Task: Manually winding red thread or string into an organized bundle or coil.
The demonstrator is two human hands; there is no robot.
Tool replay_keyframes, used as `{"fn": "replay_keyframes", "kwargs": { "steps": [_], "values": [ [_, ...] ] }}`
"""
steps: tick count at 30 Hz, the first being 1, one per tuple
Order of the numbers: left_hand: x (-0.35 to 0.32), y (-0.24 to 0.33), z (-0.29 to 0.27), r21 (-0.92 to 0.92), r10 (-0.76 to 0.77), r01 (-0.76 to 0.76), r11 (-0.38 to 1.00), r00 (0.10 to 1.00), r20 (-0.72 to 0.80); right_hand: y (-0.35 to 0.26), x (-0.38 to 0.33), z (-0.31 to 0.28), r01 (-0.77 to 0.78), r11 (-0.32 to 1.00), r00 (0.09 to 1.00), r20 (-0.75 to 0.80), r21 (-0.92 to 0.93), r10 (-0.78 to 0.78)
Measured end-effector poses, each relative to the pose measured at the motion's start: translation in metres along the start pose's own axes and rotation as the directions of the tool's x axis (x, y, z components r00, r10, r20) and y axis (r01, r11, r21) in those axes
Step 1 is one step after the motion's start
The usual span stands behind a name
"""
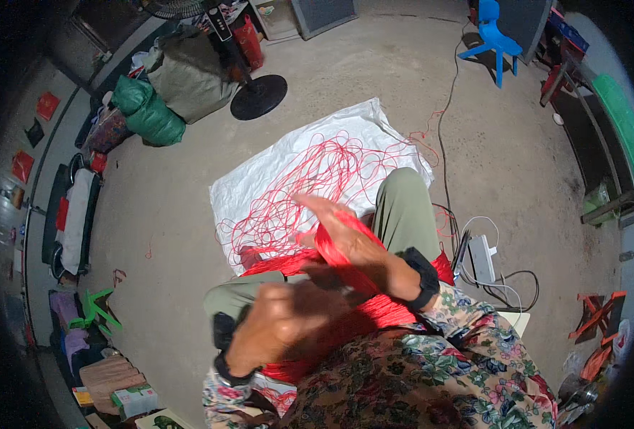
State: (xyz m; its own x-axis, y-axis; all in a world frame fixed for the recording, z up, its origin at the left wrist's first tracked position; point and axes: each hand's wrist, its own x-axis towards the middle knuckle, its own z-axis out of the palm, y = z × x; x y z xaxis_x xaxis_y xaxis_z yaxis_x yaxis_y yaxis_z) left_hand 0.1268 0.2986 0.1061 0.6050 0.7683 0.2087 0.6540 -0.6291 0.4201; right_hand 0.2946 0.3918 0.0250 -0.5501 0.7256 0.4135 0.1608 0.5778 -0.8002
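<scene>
Red cord (363, 232) is looped in a thick bundle around my right hand (345, 247), which is raised over my lap with the fingers stretched forward and the cord across the palm and thumb. My left hand (277, 322) is curled closed just nearer and to the left, smeared by motion; what its fingers hold is hidden. More red cord (385, 312) lies massed on my lap, partly behind the hands. Beyond my knees, loose tangled loops of thin red cord (338, 168) spread over a white sheet (238, 179) on the floor.
A black fan base (259, 96), a green sack (145, 111) and a large grey sack (188, 75) stand far left. A blue chair (499, 43) is far right. Dark cable (442, 136) crosses the floor to a white power strip (482, 259) at my right.
</scene>
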Motion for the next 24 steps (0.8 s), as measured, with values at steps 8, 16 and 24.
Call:
{"fn": "replay_keyframes", "kwargs": {
  "steps": [8,16,24],
  "values": [
    [0.039,-0.081,0.02,-0.406,-0.378,0.21,0.889,0.836,-0.396,-0.059,-0.038,-0.017,-0.298,0.59,0.954,0.257,0.75,0.155],
    [0.011,-0.065,0.102,-0.633,-0.516,0.259,0.729,0.816,-0.26,-0.034,-0.012,-0.018,0.166,0.569,0.978,-0.061,0.805,-0.2],
    [0.007,0.007,0.078,-0.495,-0.166,0.183,0.849,0.983,0.078,0.025,0.03,-0.009,0.044,0.986,0.933,-0.359,0.163,0.018]
  ]
}}
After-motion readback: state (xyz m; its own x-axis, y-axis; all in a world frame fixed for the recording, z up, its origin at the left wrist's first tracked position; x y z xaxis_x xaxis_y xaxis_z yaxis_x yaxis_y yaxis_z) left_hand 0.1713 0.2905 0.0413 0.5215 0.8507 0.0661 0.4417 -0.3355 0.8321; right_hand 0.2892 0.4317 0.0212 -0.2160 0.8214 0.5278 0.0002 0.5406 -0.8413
